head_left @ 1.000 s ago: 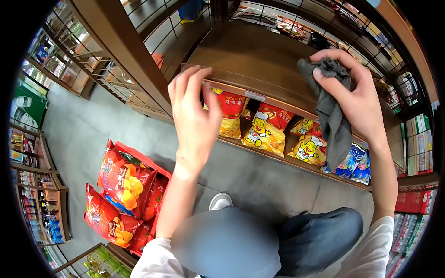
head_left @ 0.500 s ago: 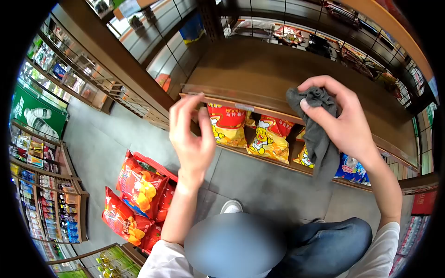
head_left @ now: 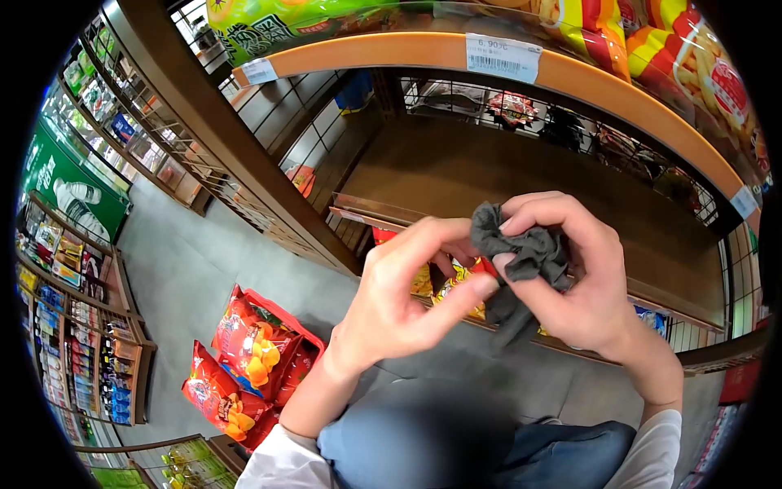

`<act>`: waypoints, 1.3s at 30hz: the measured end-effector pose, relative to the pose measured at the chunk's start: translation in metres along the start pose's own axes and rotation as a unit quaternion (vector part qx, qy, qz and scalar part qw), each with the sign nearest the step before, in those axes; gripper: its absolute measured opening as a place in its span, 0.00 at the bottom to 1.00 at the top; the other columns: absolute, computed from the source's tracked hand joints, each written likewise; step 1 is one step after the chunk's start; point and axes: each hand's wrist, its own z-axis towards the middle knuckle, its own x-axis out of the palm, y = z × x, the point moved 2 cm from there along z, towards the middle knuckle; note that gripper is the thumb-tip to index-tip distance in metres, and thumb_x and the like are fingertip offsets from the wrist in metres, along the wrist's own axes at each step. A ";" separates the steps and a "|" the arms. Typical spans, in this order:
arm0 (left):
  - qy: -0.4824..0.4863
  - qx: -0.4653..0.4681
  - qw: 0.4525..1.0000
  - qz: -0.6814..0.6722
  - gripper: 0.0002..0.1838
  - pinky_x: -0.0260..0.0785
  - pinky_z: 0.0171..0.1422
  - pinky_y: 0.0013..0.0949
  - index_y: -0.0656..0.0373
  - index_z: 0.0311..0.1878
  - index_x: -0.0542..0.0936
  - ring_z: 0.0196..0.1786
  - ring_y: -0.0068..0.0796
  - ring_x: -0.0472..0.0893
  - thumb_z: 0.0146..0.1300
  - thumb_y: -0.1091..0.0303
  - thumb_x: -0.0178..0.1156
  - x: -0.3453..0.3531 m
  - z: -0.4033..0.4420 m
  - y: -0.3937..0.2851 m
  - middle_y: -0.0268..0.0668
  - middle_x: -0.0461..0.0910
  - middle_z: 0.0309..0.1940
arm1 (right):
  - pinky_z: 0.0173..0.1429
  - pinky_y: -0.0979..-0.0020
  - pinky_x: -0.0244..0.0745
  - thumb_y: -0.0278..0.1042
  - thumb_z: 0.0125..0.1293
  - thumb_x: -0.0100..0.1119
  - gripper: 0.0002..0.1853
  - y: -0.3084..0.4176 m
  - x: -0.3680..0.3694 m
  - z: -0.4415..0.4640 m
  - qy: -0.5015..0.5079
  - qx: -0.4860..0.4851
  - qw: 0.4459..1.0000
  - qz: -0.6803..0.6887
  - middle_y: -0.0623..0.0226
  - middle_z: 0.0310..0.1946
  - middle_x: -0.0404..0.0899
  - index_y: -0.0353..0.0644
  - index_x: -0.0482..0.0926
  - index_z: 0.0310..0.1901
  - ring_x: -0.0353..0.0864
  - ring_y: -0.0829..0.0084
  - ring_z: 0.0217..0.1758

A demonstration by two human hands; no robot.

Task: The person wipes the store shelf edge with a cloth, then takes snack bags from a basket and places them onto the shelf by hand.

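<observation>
Dark cloth (head_left: 533,254) in right hand (head_left: 574,273), apparently clear of shelf edge (head_left: 676,308).

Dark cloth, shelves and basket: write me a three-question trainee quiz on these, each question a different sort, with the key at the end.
1. Multiple choice. What does the right hand hold?
a) A price label
b) A green bottle
c) A crumpled dark cloth
2. True or false. Price labels are fixed along the orange rail above the wide brown shelf.
3. Fill in the colour. The red chip bags sit in a ____ basket.

Key: 1. c; 2. true; 3. red
</observation>
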 end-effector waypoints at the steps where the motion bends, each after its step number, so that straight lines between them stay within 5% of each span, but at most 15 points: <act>1: 0.024 0.019 1.000 -0.007 0.22 0.75 0.38 0.28 0.66 0.55 0.78 0.35 0.26 0.83 0.60 0.69 0.72 0.001 0.001 -0.002 0.39 0.84 0.37 | 0.48 0.70 0.78 0.18 0.50 0.67 0.19 0.002 0.001 0.004 0.003 -0.036 0.999 -0.020 0.61 0.41 0.82 0.38 0.79 0.46 0.84 0.67 0.42; 5: 0.056 -0.061 0.996 0.023 0.25 0.75 0.37 0.27 0.66 0.53 0.78 0.34 0.25 0.84 0.57 0.64 0.76 -0.012 0.002 0.001 0.36 0.85 0.36 | 0.53 0.69 0.77 0.17 0.49 0.69 0.19 0.000 0.009 0.018 0.049 -0.051 0.996 -0.054 0.57 0.46 0.80 0.37 0.79 0.46 0.82 0.65 0.47; 10: -0.050 -0.214 0.972 -0.085 0.19 0.76 0.33 0.28 0.69 0.42 0.76 0.35 0.25 0.83 0.60 0.64 0.73 -0.036 -0.013 0.007 0.41 0.83 0.32 | 0.59 0.70 0.74 0.17 0.51 0.70 0.22 -0.006 0.049 0.041 0.121 0.020 0.992 -0.024 0.57 0.52 0.77 0.36 0.79 0.50 0.79 0.69 0.54; 15: -0.168 -0.338 0.918 -0.120 0.13 0.75 0.34 0.29 0.69 0.45 0.77 0.32 0.26 0.83 0.66 0.68 0.64 -0.069 -0.031 -0.002 0.40 0.83 0.31 | 0.70 0.67 0.69 0.16 0.50 0.74 0.39 -0.002 0.099 0.054 0.204 0.127 0.969 0.063 0.58 0.60 0.72 0.35 0.70 0.66 0.74 0.67 0.66; 21: -0.230 -0.440 0.860 -0.119 0.16 0.76 0.35 0.30 0.70 0.55 0.77 0.31 0.24 0.82 0.70 0.69 0.59 -0.102 -0.049 -0.030 0.42 0.85 0.32 | 0.66 0.68 0.74 0.23 0.62 0.70 0.33 0.025 0.132 0.066 0.196 0.305 0.898 0.250 0.59 0.61 0.74 0.33 0.68 0.69 0.75 0.70 0.65; 28: -0.273 -0.462 0.838 -0.097 0.19 0.77 0.39 0.33 0.70 0.59 0.75 0.35 0.30 0.85 0.70 0.69 0.58 -0.121 -0.030 -0.082 0.47 0.86 0.36 | 0.69 0.69 0.71 0.18 0.67 0.63 0.31 0.074 0.132 0.093 0.212 0.397 0.851 0.271 0.56 0.64 0.74 0.29 0.65 0.71 0.75 0.71 0.66; 29: -0.225 -0.515 0.817 -0.125 0.19 0.73 0.50 0.27 0.70 0.63 0.73 0.45 0.19 0.80 0.74 0.71 0.57 -0.128 -0.025 -0.096 0.37 0.84 0.44 | 0.69 0.69 0.71 0.18 0.67 0.63 0.31 0.081 0.130 0.097 0.213 0.407 0.844 0.276 0.56 0.65 0.74 0.29 0.65 0.71 0.74 0.71 0.66; 39: -0.248 -0.491 0.831 -0.080 0.33 0.74 0.47 0.33 0.67 0.70 0.67 0.44 0.27 0.78 0.65 0.68 0.67 -0.138 0.015 -0.183 0.41 0.79 0.44 | 0.71 0.69 0.68 0.22 0.73 0.58 0.27 0.150 0.099 0.137 0.209 0.455 0.825 0.263 0.57 0.65 0.75 0.30 0.66 0.72 0.74 0.72 0.66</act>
